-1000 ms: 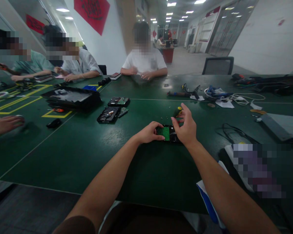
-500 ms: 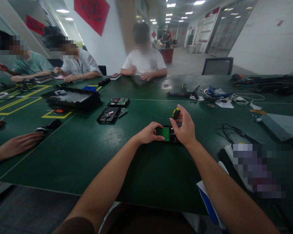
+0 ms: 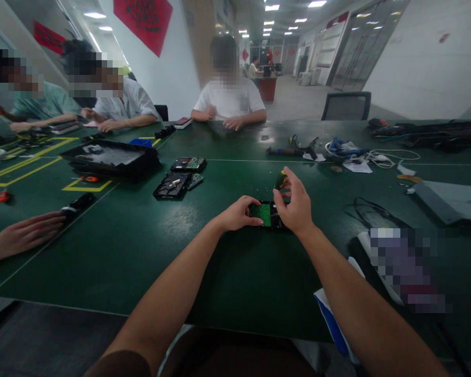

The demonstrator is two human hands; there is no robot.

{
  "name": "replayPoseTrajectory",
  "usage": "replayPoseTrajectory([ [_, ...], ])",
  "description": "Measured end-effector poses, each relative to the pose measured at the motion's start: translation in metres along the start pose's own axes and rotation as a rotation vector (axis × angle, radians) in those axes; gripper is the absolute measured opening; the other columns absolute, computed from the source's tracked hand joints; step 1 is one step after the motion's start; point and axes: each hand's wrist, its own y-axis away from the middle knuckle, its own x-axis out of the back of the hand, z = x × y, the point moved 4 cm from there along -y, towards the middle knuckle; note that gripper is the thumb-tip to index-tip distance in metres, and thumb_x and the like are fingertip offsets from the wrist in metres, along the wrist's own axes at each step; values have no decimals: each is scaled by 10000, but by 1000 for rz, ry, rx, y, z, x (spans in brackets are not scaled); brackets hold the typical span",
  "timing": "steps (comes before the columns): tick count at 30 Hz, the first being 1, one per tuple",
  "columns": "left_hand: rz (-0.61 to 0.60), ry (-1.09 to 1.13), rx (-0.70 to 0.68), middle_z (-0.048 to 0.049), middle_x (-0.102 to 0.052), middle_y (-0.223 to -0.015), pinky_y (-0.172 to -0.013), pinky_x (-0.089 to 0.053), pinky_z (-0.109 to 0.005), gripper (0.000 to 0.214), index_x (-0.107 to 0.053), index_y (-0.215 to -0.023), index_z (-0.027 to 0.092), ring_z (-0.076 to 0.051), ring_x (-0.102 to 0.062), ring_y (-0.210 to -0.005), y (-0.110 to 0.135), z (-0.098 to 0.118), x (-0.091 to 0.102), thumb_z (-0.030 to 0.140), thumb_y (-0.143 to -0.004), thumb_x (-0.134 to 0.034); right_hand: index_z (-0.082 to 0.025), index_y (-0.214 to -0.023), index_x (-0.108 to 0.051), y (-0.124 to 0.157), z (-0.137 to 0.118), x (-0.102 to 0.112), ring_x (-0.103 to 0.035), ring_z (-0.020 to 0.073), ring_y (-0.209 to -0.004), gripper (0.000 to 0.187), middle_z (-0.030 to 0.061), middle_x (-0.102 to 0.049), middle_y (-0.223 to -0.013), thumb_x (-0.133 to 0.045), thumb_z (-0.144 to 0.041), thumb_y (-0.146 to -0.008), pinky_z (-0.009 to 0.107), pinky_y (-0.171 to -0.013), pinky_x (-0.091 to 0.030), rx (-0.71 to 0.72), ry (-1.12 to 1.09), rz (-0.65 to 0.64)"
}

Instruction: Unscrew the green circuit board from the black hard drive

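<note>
A hard drive (image 3: 264, 214) with a green circuit board lies on the green table in front of me. My left hand (image 3: 241, 213) grips its left end, thumb along the near edge and fingers at the far edge. Over the drive's right end, my right hand (image 3: 295, 201) is closed on the yellow and black handle of a screwdriver (image 3: 280, 180). The handle stands roughly upright; its shaft and tip are hidden by the hand. Several tiny screws (image 3: 262, 190) lie on the table just beyond the drive.
Two opened hard drives (image 3: 171, 186) (image 3: 188, 164) lie to the left, near a black tray (image 3: 112, 158). A co-worker's hand (image 3: 31, 233) rests by a black tool at far left. Cables (image 3: 392, 157), a grey metal box (image 3: 451, 201) and a blurred-out object (image 3: 402, 269) are on the right.
The view has shifted slightly, moving the scene a little left. The screwdriver handle has turned a little in my right hand, showing less yellow. My left hand keeps its hold on the hard drive.
</note>
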Motion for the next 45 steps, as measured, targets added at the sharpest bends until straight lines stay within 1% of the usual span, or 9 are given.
replayPoseTrajectory([
  [3,-3,9,0,-111,-509,-1265,-719,-527,-343,697,-576,-1320,213,-171,-579,-845,0,0,0,491,-737,-839,-303,-1584,-320,0,0,0,-682,250,-988,674,120,-591,-1341,-573,-258,-960,470,-847,-658,10,19,18],
  [9,-5,3,-4,-107,-507,-1257,-723,-529,-349,694,-581,-1325,214,-170,-579,-845,0,1,1,489,-741,-836,-326,-1545,-385,-1,-1,3,-672,256,-935,653,109,-610,-1211,-619,-290,-936,462,-741,-670,-10,34,30],
  [15,2,5,9,-103,-516,-1249,-727,-531,-349,694,-583,-1323,224,-172,-575,-848,1,3,1,489,-737,-842,-317,-1587,-314,-1,-1,2,-693,273,-1032,713,126,-595,-1358,-585,-231,-933,478,-838,-664,-20,5,3],
  [20,6,7,-3,-106,-516,-1252,-722,-525,-342,710,-582,-1324,211,-163,-572,-830,1,1,0,484,-727,-851,-325,-1548,-382,0,1,2,-689,249,-965,675,116,-593,-1304,-626,-268,-921,430,-754,-674,-28,-4,20],
  [25,4,-2,7,-101,-513,-1256,-719,-523,-339,704,-581,-1330,215,-165,-575,-832,2,3,0,484,-735,-842,-300,-1582,-322,0,1,-1,-693,264,-1054,690,125,-584,-1371,-573,-236,-942,454,-859,-659,-26,-29,1],
  [31,-5,-10,5,-105,-514,-1256,-739,-528,-350,702,-577,-1340,219,-179,-575,-862,2,5,1,481,-743,-838,-321,-1540,-378,0,3,2,-685,262,-988,681,127,-562,-1345,-634,-254,-912,448,-734,-680,-17,5,38],
  [36,-5,6,7,-111,-507,-1271,-736,-532,-354,717,-576,-1338,204,-181,-584,-865,1,3,1,487,-736,-843,-318,-1558,-357,0,0,2,-687,264,-1014,689,127,-567,-1358,-599,-214,-922,462,-789,-680,1,7,33],
  [42,3,3,10,-100,-514,-1274,-738,-531,-353,690,-585,-1326,234,-177,-578,-860,2,4,2,475,-734,-845,-316,-1531,-383,-1,1,2,-681,266,-981,666,130,-573,-1294,-621,-244,-913,422,-667,-680,-30,4,36],
  [45,1,10,6,-109,-510,-1284,-731,-531,-348,691,-584,-1328,224,-177,-580,-860,3,6,2,477,-738,-841,-317,-1533,-379,-2,0,2,-676,261,-984,655,124,-568,-1272,-608,-250,-924,413,-680,-676,-33,-3,11],
])
